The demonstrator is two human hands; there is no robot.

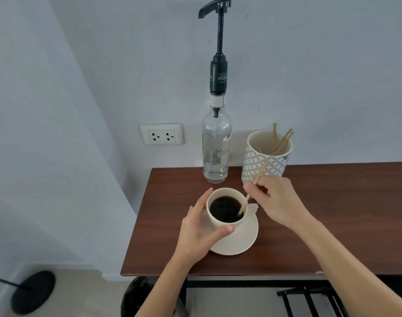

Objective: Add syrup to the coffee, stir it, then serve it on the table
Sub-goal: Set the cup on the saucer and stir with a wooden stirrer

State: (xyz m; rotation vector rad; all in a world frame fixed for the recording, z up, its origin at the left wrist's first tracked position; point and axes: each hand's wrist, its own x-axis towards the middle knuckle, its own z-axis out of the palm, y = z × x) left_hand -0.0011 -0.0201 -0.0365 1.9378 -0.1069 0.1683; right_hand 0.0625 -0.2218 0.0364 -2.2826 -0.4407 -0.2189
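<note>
Both hands work the stirring step: left hand point(196, 227) fingers cup the cream ceramic coffee cup point(226, 208) on its saucer point(241, 236), right hand point(275, 200) fingers pinch a thin wooden stirrer point(252, 188) dipped in; next, serving on the brown wooden tabletop point(321, 213).

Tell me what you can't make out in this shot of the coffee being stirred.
Head view only:
- Lower end of the stirrer: sunk in the dark coffee.
- Cup left wall: covered by the left hand.
- Cup handle: mostly behind the right hand.
- Syrup bottle back label print: too small to read.
- Whether syrup is already in the coffee: cannot tell.
- Saucer left edge: under the left hand.
</note>
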